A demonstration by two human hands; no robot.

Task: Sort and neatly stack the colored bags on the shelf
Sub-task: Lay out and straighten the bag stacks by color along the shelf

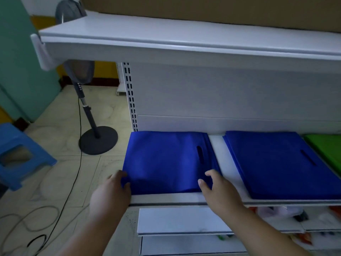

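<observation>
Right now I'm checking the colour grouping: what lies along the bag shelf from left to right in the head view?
left blue stack → bare strip of shelf → right blue stack → green bags.

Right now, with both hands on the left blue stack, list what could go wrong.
1. The left blue stack sits at the shelf's left end, its corner held by the left hand past the edge; bags might slide off.
2. The right hand only pinches the front corner, so squaring may fan the layers.
3. A hard push could nudge the right blue stack.
</observation>
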